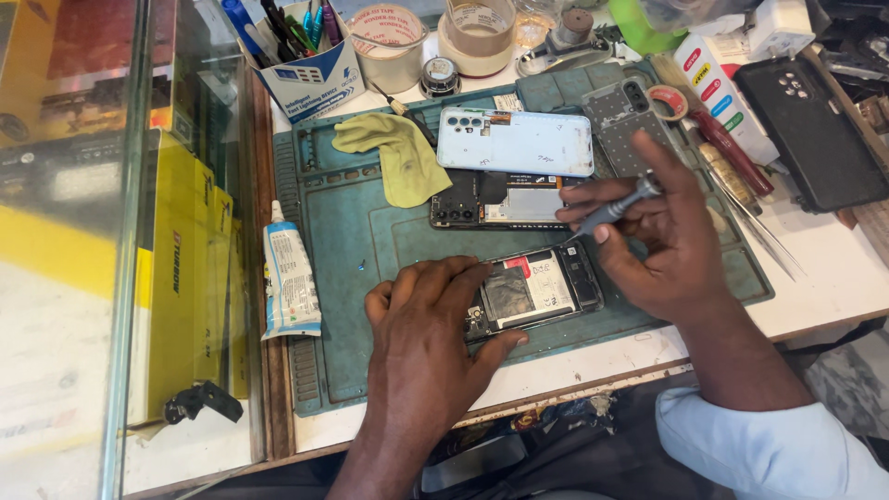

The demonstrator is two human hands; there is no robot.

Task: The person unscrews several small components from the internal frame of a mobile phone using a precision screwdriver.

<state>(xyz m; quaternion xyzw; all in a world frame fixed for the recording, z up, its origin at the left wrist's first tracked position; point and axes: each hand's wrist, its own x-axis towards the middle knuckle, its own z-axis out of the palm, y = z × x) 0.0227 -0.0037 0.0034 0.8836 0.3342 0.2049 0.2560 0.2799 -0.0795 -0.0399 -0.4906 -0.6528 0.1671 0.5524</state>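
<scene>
A: Where do the hands sit?

B: Left hand [428, 319] lies flat, fingers spread, pressing down the near-left end of the opened phone [532, 289] on the teal work mat [361, 241]. Right hand [662, 231] is closed round a thin metal screwdriver [616, 208], its tip angled down toward the phone's far-right corner; whether it touches, I cannot tell.

A: State of the phone?

B: Back is off. Silver battery and dark internals show, so the opening is done. I judge the work is midway: screws or inner parts are in hand, and nothing is closed up.

A: Parts set aside?

B: A pale blue back cover [515, 141] lies farther off on the mat, with a second opened handset [491, 204] between it and the hands. A yellow-green cloth [398, 153] lies left of those, and a dark grey cover [625, 116] at far right.

A: Anything else?

B: A white glue tube [290, 282] lies at the mat's left edge, tape rolls [389, 37] along the far side, tweezers [755, 227] to the right.
</scene>
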